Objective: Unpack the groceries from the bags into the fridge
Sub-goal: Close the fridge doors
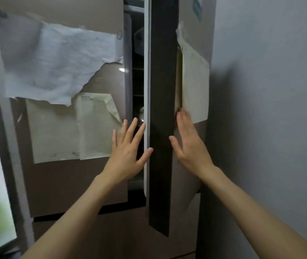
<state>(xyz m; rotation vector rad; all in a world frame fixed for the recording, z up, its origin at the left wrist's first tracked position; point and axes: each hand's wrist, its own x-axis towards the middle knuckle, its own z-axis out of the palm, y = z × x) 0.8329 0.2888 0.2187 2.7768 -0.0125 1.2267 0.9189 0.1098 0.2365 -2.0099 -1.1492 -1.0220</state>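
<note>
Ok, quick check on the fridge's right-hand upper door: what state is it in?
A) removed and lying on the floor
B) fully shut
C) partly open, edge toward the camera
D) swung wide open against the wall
C: the right door stands ajar, its dark edge facing the camera, with a gap showing the interior, while the left hand and right hand are flat-fingered on either side.

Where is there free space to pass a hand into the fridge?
One narrow dark gap runs between the left door and the right door edge. The left hand covers its lower part; a round item sits just above.
</note>
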